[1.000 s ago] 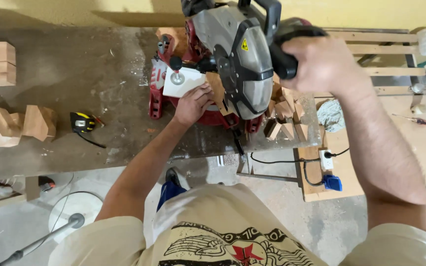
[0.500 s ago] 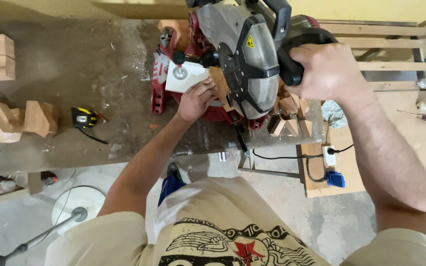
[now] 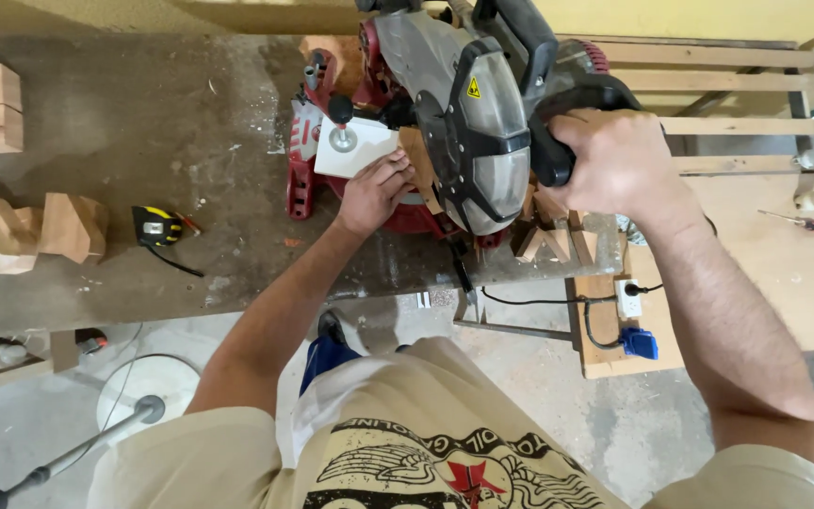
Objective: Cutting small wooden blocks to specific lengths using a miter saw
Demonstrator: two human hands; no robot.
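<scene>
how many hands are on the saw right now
2: the right hand grips the miter saw handle; the left hand presses the wood piece on its base.

a long grey workbench (image 3: 143, 104) runs across the upper half of the view, its top dusty and scuffed. behind it a strip of yellow wall (image 3: 708, 17) shows along the top edge. below the bench lies a pale concrete floor (image 3: 520, 377), stained and dusty. to the right stands a lower wooden table (image 3: 765, 264) of light plywood, with bare wooden slats (image 3: 708, 80) above it. a black cable (image 3: 529, 302) trails over the floor to a white socket (image 3: 629, 298). the light is soft and even, with faint shadows under the bench.
</scene>
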